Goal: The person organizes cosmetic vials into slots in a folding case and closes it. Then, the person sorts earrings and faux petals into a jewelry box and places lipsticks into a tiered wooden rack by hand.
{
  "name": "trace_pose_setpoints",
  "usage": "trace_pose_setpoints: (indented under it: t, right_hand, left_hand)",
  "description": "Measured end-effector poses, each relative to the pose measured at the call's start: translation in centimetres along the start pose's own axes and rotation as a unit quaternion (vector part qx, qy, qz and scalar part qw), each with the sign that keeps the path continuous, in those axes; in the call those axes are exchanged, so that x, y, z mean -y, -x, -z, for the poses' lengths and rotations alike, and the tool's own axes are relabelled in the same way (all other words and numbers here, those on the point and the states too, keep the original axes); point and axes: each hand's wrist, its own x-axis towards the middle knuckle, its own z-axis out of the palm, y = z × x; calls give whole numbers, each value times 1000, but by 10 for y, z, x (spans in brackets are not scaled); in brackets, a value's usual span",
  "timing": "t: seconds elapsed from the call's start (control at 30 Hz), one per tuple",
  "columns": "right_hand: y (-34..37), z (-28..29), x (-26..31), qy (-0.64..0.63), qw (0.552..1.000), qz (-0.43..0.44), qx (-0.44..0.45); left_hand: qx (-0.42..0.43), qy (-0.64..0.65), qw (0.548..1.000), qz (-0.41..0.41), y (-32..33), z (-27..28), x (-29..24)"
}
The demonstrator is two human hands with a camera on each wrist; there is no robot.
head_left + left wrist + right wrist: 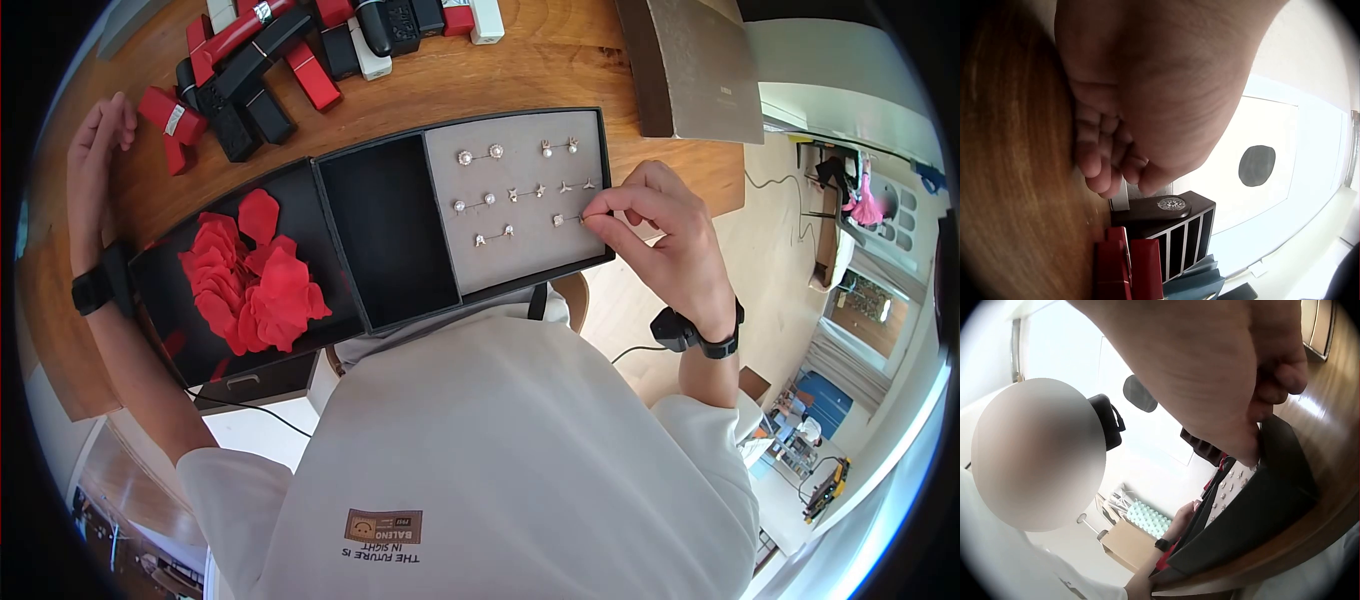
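Note:
An open black box (pixel 388 318) lies across the table with three sections: red petals (pixel 290 295) at left, a bare black middle, and a grey panel (pixel 520 250) at right. Several small earrings stand in pairs on the panel, among them a square one (pixel 559 220). At the panel's right edge, my right hand (pixel 670 235) pinches a small earring between thumb and forefinger, mostly hidden by the fingertips; the right wrist view (pixel 1210 369) hides it too. My left hand (pixel 100 140) rests on the table left of the box, its fingers loosely curled (pixel 1166 94), holding nothing.
Red, black and white lipstick boxes (pixel 313 75) lie piled behind the box. A brown box (pixel 700 75) stands at the table's back right. The left wrist view has a dark slotted organizer (pixel 1185 231) beyond the hand. A cable (pixel 250 402) hangs below the table edge.

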Motion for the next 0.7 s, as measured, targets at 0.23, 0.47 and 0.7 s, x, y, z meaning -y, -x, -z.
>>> trace_pose_setpoints:
  t: [0.23,0.47,0.7]
  right_hand:
    - [-4,-4,-1,26,999,15,-41]
    - [-1,0,1,61,995,46,-58]
    - [-2,-3,2,69,993,86,-37]
  left_hand:
    - [1,-17,1000,5,-1,3,2]
    - [9,-22,1000,-4,-2,6,7]
    - [9,-25,1000,-1,-2,6,6]
